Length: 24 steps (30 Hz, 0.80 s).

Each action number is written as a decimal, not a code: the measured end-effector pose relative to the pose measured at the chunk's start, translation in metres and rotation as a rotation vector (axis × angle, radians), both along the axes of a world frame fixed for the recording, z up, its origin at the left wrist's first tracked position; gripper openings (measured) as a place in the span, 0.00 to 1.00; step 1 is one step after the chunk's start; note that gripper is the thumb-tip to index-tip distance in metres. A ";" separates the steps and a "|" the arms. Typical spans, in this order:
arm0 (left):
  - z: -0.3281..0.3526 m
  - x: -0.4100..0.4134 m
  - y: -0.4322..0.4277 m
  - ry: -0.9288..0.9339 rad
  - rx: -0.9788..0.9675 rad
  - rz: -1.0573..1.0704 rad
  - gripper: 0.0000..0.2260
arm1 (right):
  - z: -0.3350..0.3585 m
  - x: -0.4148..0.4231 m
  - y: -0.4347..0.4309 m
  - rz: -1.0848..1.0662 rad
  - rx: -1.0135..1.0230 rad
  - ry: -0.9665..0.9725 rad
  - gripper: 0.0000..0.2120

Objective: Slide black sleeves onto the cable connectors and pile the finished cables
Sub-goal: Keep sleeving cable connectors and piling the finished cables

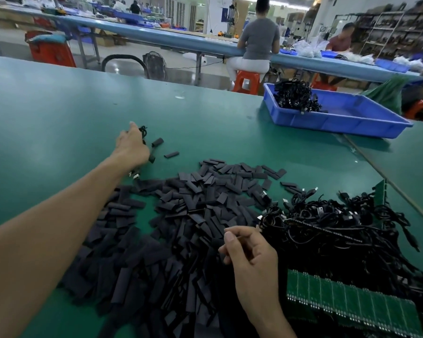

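- The green tabletop (pixel 59 113) carries everything; its near edge is cut off by the frame.
- A broad heap of black sleeves (pixel 181 215) lies across the middle, flat short pieces lying in every direction, the nearest ones blurred.
- A green crate (pixel 352 303) sits at the lower right, partly out of frame. It is filled with tangled black cables (pixel 340 230), some spilling over its left side to touch the sleeves.
- A blue tray (pixel 340 124) stands well apart at the far right, with a clump of more cables (pixel 294 96) in its far left corner.
- The left hand (pixel 132 145) reaches beyond the heap. Seen from the back, its fingers are mostly hidden, but they hold a coiled cable (pixel 143 130) whose sleeved connector (pixel 157 141) lies just beside the hand.
- The right hand (pixel 252 259) hovers over the near edge of the heap, fingers loosely curled, thumb tip near the forefinger; whether it pinches anything cannot be told.
- One single sleeve (pixel 171 154) lies alone between the left hand and the heap.
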<state>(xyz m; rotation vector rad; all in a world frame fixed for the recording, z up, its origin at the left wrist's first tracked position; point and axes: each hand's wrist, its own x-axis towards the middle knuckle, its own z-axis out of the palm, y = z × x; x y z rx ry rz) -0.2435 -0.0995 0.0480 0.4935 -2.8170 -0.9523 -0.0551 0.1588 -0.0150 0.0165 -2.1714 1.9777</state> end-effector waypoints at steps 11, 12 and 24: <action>-0.034 0.005 0.000 -0.033 -0.874 -0.205 0.25 | 0.000 0.003 -0.001 0.021 0.047 0.001 0.11; -0.033 0.007 0.003 -0.022 -0.942 -0.201 0.25 | 0.000 0.003 -0.002 0.021 0.043 -0.005 0.10; -0.053 0.022 0.006 0.479 -1.058 -0.404 0.10 | -0.001 0.004 -0.001 0.022 0.065 0.003 0.09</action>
